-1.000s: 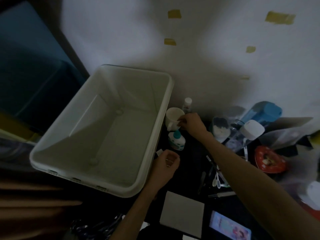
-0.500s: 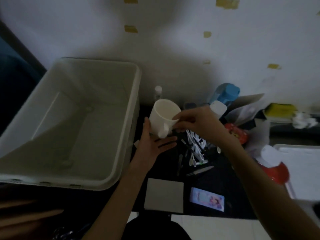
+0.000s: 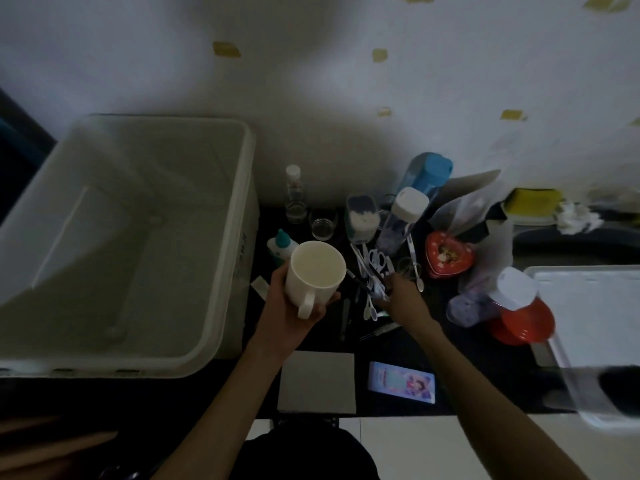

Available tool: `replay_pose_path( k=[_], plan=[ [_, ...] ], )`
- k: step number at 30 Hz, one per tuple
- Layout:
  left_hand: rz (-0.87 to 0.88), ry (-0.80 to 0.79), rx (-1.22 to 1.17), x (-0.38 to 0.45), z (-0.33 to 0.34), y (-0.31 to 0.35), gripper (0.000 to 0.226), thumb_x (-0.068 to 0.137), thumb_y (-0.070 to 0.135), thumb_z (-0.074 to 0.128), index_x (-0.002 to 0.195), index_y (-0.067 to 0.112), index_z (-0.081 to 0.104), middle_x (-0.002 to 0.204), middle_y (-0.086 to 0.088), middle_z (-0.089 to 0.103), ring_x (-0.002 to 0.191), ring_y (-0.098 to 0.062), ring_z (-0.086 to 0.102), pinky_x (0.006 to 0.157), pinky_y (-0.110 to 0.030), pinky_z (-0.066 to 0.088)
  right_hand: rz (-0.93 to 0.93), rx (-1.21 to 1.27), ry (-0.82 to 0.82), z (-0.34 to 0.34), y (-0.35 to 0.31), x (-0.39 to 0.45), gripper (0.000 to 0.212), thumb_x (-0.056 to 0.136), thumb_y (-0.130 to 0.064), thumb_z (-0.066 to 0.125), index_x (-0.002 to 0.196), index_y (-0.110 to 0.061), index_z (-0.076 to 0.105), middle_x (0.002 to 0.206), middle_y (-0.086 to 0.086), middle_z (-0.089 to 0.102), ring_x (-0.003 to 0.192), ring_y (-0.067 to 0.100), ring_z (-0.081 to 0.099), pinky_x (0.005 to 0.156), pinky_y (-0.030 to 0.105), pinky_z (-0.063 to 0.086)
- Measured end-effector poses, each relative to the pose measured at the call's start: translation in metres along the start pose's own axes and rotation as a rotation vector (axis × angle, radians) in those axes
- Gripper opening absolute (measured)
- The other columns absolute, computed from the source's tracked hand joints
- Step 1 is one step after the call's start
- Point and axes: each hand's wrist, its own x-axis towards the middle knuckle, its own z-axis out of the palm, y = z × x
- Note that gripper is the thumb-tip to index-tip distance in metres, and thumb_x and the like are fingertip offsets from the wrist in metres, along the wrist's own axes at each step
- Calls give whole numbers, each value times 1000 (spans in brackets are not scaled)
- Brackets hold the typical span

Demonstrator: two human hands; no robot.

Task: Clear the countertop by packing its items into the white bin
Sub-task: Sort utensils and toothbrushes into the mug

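mug in the left hand, right hand among the spoons

the white mug [image 3: 316, 271] sits upright in the left hand [image 3: 291, 311], just to the right of the white bin [image 3: 221, 306] and above the black countertop [image 3: 398, 344]. the left hand's fingers curl round the mug's base and side, with the handle pointing toward the person. the bin's inside shows nothing in it. to the right of the mug, the right hand [image 3: 401, 299] reaches into a loose pile of small spoons and scissors [image 3: 372, 268], its fingers bent down onto them; whether it grips any cannot be told. behind the mug stand a small teal-capped bottle [image 3: 281, 244], a clear bottle [image 3: 294, 195] and a glass [image 3: 322, 224]. to the right of the mug a red heart-shaped tin [image 3: 446, 256] lies on the countertop.
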Motion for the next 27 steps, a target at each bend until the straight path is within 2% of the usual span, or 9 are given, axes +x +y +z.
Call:
replay_pose_path(
  k=[2,5,8,11,16,19,21,24,27],
  plan=[
    [-64,-6,-42,-1,-2,0,39,102,32,37,99,23,75,97,-10,75,87,-35,68,42,-22,49,22,-20,24,19,5,3,54,78,-28,79,119,-5,52,121,16,55,108,34,57,81,34,46],
    [-121,-19,-47,2,-10,-3,40,98,42,42,115,15,66,106,-18,70,91,-37,61,42,-24,48,75,31,128,29,3,7,42,81,-30,76,109,-7,54,112,13,56,99,33,58,74,34,44],
    [-111,-44,-43,4,-16,-4,40,98,43,43,115,16,67,109,-18,69,93,-38,60,45,-25,50,105,52,107,32,6,14,29,81,-32,75,91,-12,58,88,6,64,84,27,65,67,33,48],
    [-111,-55,-29,5,-21,-3,42,98,45,43,121,17,63,107,-16,71,92,-38,61,46,-26,51,87,84,98,33,10,19,29,78,-31,79,81,-9,61,74,5,63,72,24,63,61,29,42],
    [-110,-57,-4,8,-27,-4,46,96,47,43,129,18,57,114,-16,67,88,-36,63,46,-27,50,44,189,145,9,8,9,17,92,-24,63,85,-12,73,76,8,72,72,24,69,65,31,51],
    [-124,-50,6,14,-31,-7,50,94,48,46,133,18,55,119,-18,63,89,-36,63,46,-28,50,-77,226,298,-30,-12,-12,17,95,-14,59,99,-8,75,82,5,74,68,13,67,66,28,52],
    [-148,-49,8,19,-32,-11,55,92,50,49,137,17,52,123,-19,60,87,-35,64,46,-29,50,-172,285,356,-64,-33,-31,17,95,-14,58,103,-11,73,86,-4,70,72,-1,63,68,18,51],
    [-164,-43,23,24,-31,-18,55,92,51,48,135,17,53,119,-17,64,84,-33,66,46,-27,49,-351,285,433,-115,-58,-58,19,93,-23,58,106,-17,71,89,-11,64,81,0,63,72,16,50],
    [-162,-31,31,27,-26,-24,50,92,49,50,131,18,57,119,-16,61,83,-32,66,45,-26,49,-514,220,359,-156,-76,-80,18,91,-31,57,105,-28,67,91,-20,59,84,-2,61,74,9,48]
  ],
)
